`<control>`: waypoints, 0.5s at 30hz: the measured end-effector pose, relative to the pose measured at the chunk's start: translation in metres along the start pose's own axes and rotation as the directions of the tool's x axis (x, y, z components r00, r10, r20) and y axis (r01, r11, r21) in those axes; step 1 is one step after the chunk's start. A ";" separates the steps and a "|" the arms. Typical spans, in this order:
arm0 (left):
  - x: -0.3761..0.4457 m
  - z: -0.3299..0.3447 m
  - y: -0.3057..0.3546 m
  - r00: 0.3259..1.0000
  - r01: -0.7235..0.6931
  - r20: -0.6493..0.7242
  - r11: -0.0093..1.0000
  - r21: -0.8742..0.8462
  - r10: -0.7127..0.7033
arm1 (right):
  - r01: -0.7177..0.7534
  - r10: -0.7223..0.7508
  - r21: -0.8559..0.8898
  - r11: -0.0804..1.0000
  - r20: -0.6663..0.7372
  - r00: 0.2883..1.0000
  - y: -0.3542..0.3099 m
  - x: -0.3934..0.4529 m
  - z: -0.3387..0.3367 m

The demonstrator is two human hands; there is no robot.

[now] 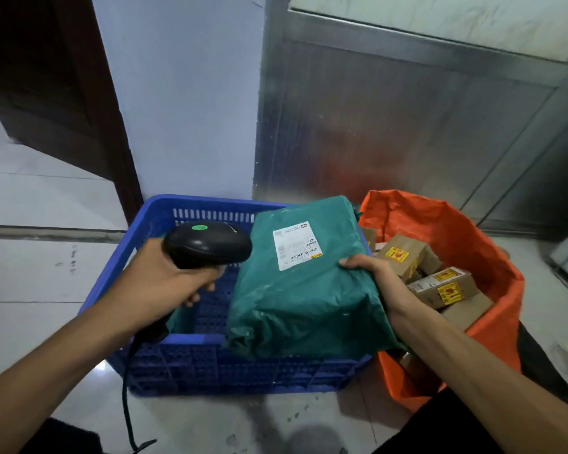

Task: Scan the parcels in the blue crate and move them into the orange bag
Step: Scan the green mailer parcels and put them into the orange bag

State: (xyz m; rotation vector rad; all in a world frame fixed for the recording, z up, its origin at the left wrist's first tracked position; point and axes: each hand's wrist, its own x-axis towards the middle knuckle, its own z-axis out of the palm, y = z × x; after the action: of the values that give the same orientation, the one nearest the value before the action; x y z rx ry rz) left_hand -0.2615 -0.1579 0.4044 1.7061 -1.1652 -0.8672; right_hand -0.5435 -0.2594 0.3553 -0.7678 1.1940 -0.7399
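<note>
**Parcel handling: green poly-mailer at the scan step**

Parcel is a soft package wrapped in dark green plastic film, creased and loosely folded at the lower edge. A white shipping label with a barcode lies face up on the upper surface. The parcel is held above the right part of the blue crate, its right edge overhanging toward the orange bag.

Handling judgement: the film looks slick and the contents look pliable, so the package will probably sag if carried by one corner. It appears light enough for one hand. Hold along a side edge, with fingers under the body and thumb on top, keeping the label flat and uncovered.

Grip state: the right hand holds the parcel's right edge, thumb on top. The left hand is closed around the handle of the black scanner, whose head sits just beside the label.

Brown cartons with yellow stickers already lie in the orange bag.
</note>
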 end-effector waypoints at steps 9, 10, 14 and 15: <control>0.008 0.006 -0.003 0.997 0.067 -0.032 0.994 -0.092 -0.070 | 0.161 -0.147 0.166 0.973 -0.098 0.984 -0.037 0.008 -0.026; 0.008 0.008 -0.003 0.997 0.067 -0.027 0.994 -0.090 -0.070 | 0.182 -0.161 0.183 0.966 -0.123 0.979 -0.042 0.008 -0.030; 0.009 0.015 -0.006 0.997 0.064 -0.030 0.994 -0.088 -0.066 | 0.256 -0.208 0.217 0.942 -0.221 0.953 -0.058 0.012 -0.051; 0.009 0.017 -0.005 0.998 0.061 -0.027 0.994 -0.088 -0.064 | 0.273 -0.217 0.230 0.934 -0.240 0.946 -0.061 0.013 -0.057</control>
State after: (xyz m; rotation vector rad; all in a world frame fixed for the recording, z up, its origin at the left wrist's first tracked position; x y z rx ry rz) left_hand -0.2714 -0.1705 0.3926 1.6860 -1.0444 -0.9151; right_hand -0.6025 -0.3106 0.3888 -0.6351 1.1698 -1.1875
